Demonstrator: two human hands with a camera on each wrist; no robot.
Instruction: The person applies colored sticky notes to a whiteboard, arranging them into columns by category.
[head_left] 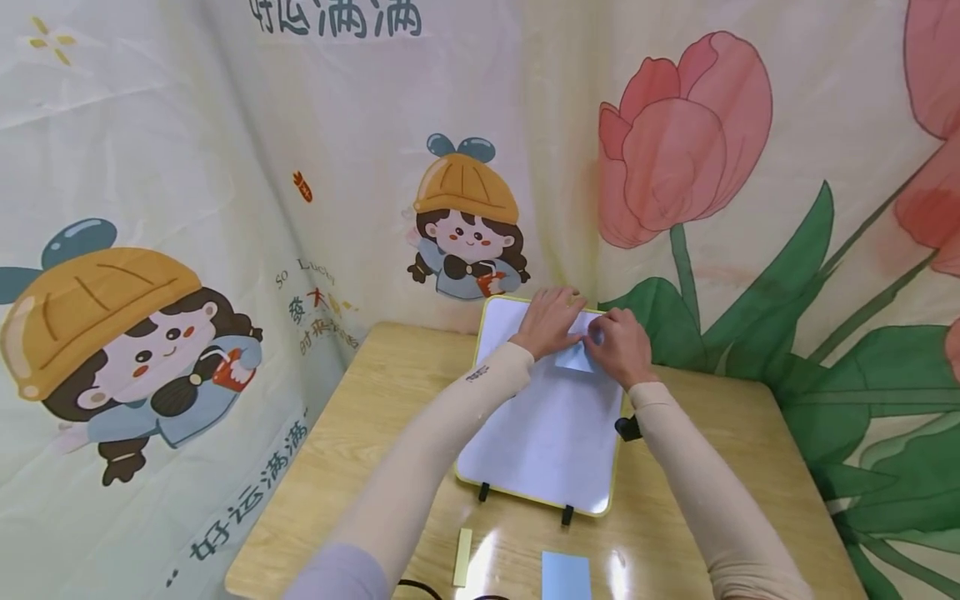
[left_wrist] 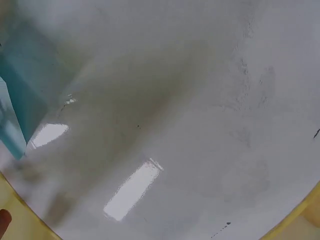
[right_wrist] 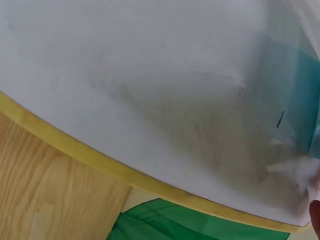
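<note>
A whiteboard [head_left: 540, 442] with a yellow rim leans back on a stand with black feet. Near its top, both hands meet at a blue sticky note [head_left: 573, 359]. My left hand [head_left: 551, 321] reaches in from the left, its thumb at the note's upper edge and its fingers near the board's top rim. From the right, my right hand [head_left: 622, 346] pinches the note with curled fingers. The left wrist view shows blue paper [left_wrist: 20, 105] with a lifted flap at the left edge. In the right wrist view, blue paper [right_wrist: 287, 90] appears at the right edge beside a fingertip [right_wrist: 315, 215].
On the wooden table [head_left: 360, 433] in front of the board lie another blue sticky note [head_left: 566, 575] and a yellow paper strip [head_left: 462, 558]. A dark cable [head_left: 420, 586] crosses the near edge. Printed curtains [head_left: 562, 167] hang close behind the table.
</note>
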